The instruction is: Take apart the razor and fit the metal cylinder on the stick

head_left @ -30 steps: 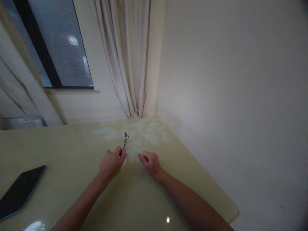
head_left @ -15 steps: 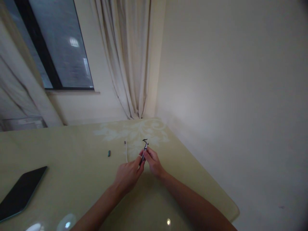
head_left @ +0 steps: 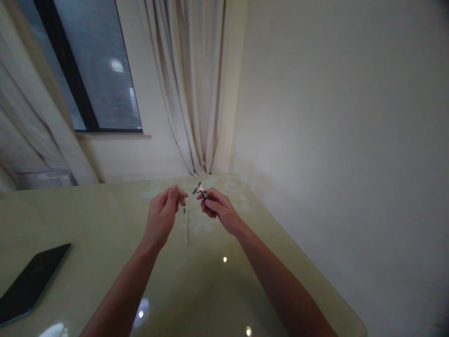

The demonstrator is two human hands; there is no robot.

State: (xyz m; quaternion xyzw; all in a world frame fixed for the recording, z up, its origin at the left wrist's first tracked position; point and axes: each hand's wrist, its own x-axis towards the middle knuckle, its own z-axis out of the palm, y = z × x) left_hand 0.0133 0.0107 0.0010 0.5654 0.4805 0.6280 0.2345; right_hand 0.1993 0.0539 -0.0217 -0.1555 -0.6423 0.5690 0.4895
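Observation:
My right hand (head_left: 218,209) is closed on a small black-and-white tool with a dark crosswise head (head_left: 199,189), lifted above the table; its exact kind is too small to make out. The head points up and left, out past my fingertips. To the left, my left hand (head_left: 167,206) hovers with its fingers loosely bent and nothing visible in them, a short gap from the tool. Between and below the hands, a thin white stick with a dark end (head_left: 185,227) lies on the table.
The glossy pale-green table (head_left: 115,224) has a floral pattern near its far edge. A flat black tablet-like slab (head_left: 33,283) lies at the left. A beige curtain (head_left: 191,93) hangs behind the table, and a plain wall (head_left: 315,140) runs along its right side.
My left hand has let go of the tool and moved up and left. The right hand has raised it and tilted its head leftward. The small dark-green block no longer shows.

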